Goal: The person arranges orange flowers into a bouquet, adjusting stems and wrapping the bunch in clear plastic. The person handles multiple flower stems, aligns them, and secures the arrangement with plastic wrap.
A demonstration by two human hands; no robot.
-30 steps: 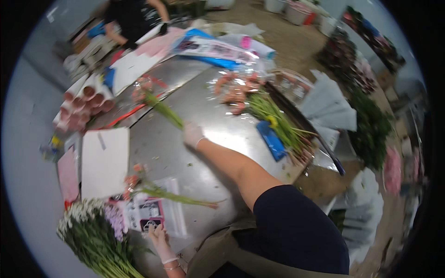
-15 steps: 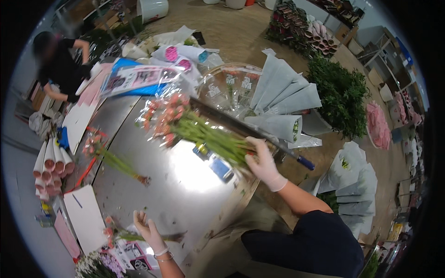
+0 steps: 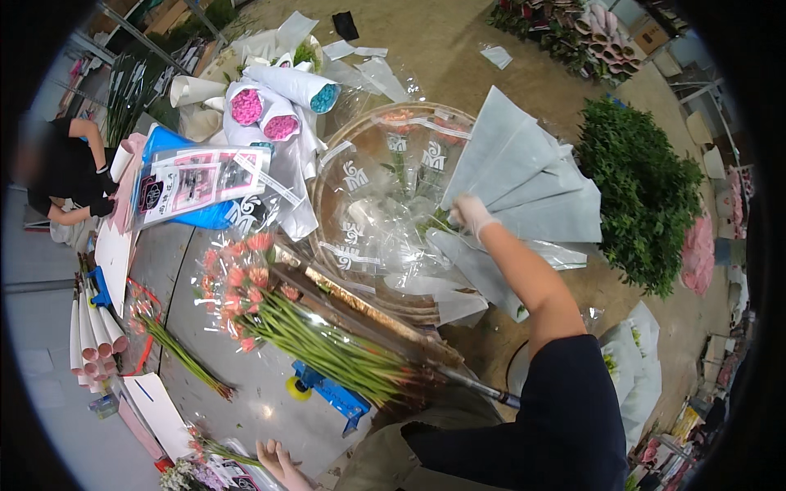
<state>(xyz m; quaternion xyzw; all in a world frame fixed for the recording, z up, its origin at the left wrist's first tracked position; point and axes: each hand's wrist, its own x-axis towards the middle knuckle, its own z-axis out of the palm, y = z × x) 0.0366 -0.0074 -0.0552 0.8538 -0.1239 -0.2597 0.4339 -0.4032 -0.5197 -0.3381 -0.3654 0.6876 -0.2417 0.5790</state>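
Observation:
My right hand (image 3: 472, 214), in a thin pale glove, reaches over a round basket (image 3: 321, 184). Its fingers are curled closed at the narrow end of fanned grey-white paper-wrapped bunches (image 3: 524, 176); what lies inside them is hidden. Low in the view, my left hand (image 3: 281, 464) hovers by the table's front with its fingers apart, holding nothing. A big bunch of coral-pink flowers (image 3: 246, 282) with long green stems (image 3: 327, 344) rests on the table beside the basket, untouched. Under its stems sits a blue tape dispenser (image 3: 332, 399). Near my left hand lies a small stem bundle (image 3: 225, 452).
A metal table (image 3: 254, 417) carries another coral bunch (image 3: 180, 352) and blue-and-white packaging (image 3: 192, 184). Wrapped pink and blue bouquets (image 3: 278, 123) lie beyond. Leafy greenery (image 3: 634, 184) stands at right. Another person (image 3: 70, 176) works far left. A dark rod (image 3: 479, 389) crosses the table edge.
My right hand has let go of the coral flower stems and moved forward to the wrapped bunches. The coral bunch now lies lower on the table. The whole view has shifted.

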